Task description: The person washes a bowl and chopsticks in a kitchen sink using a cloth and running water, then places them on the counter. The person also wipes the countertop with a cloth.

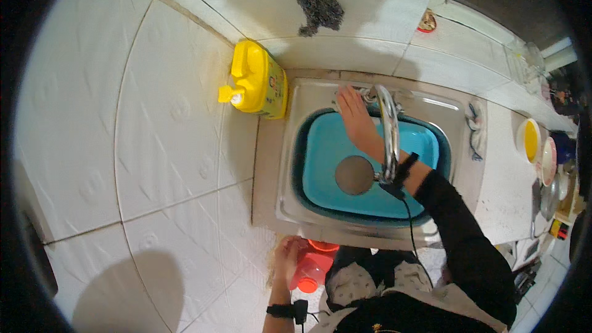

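My right hand (355, 113) reaches forward under the curved chrome faucet (388, 125), its fingers stretched over the tap's left-hand side. Whether they grip a handle there is hidden. Below it, a light-blue plastic basin (319, 189) sits in the stainless-steel sink (287, 157). A round brownish disc (354, 175) shows next to the spout's end; I cannot tell whether it is attached. At the sink's front left, my left hand (290, 249) is beside a red plastic container (312, 263) with an orange-red cap. Blur hides whether that hand holds it.
A yellow jug (252, 78) with a pump top stands left of the sink. Dark steel wool (321, 9) hangs on the tiled wall. To the right are a small clear plastic bag (475, 132), a bowl with a yellow inside (528, 140) and a pink-rimmed bowl (549, 162).
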`<action>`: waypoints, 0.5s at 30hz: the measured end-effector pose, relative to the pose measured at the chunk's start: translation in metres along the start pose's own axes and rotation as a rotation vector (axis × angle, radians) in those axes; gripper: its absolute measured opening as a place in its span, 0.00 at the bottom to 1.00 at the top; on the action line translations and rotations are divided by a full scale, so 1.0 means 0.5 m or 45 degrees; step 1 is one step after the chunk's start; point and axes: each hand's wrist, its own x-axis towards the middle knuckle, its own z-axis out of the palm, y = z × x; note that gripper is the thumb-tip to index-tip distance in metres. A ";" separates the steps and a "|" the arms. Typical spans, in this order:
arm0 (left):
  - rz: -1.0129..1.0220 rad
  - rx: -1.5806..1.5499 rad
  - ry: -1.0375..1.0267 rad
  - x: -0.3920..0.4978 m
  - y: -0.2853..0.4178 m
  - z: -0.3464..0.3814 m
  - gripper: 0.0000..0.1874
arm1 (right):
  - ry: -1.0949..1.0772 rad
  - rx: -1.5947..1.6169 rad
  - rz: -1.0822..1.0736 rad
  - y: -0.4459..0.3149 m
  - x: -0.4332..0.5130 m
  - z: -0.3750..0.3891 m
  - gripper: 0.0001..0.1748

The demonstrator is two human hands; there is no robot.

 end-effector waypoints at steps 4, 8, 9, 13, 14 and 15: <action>-0.036 -0.074 0.098 -0.019 -0.025 -0.046 0.08 | 0.045 -0.165 0.081 -0.048 0.097 0.165 0.24; 0.054 -0.083 0.102 -0.023 -0.033 -0.072 0.08 | -0.039 0.326 -0.050 -0.179 0.062 0.241 0.25; 0.082 -0.094 0.092 -0.017 -0.028 -0.071 0.08 | -0.239 0.426 -0.031 -0.216 0.034 0.231 0.25; 0.127 -0.123 -0.009 0.008 0.019 -0.025 0.10 | -1.248 0.749 -0.509 -0.332 -0.103 0.112 0.26; 0.119 -0.122 -0.026 0.014 0.035 -0.008 0.12 | -1.285 0.749 -0.461 -0.360 -0.131 0.077 0.25; 0.133 -0.105 -0.036 0.019 0.051 0.012 0.15 | -1.137 0.881 -0.384 -0.365 -0.165 0.033 0.24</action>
